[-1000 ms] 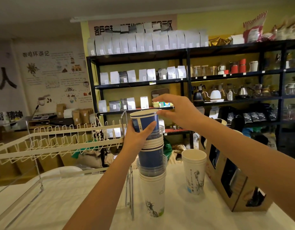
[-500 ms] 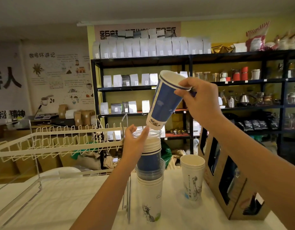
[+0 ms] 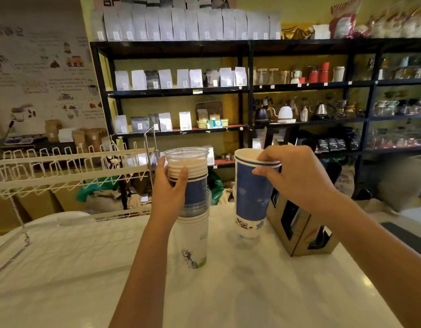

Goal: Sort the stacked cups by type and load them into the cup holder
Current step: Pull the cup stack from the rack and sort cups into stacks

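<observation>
Now left hand [image 3: 172,185] wraps mixed cup stack [image 3: 190,204]; right hand [image 3: 297,176] pinches blue cup [image 3: 251,197] rim, upright.

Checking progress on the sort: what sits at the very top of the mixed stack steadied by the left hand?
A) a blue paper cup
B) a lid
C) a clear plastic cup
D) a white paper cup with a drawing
C: the clear plastic cup tops the stack held by the left hand; the blue paper cup is off it, gripped by the right hand.
</observation>
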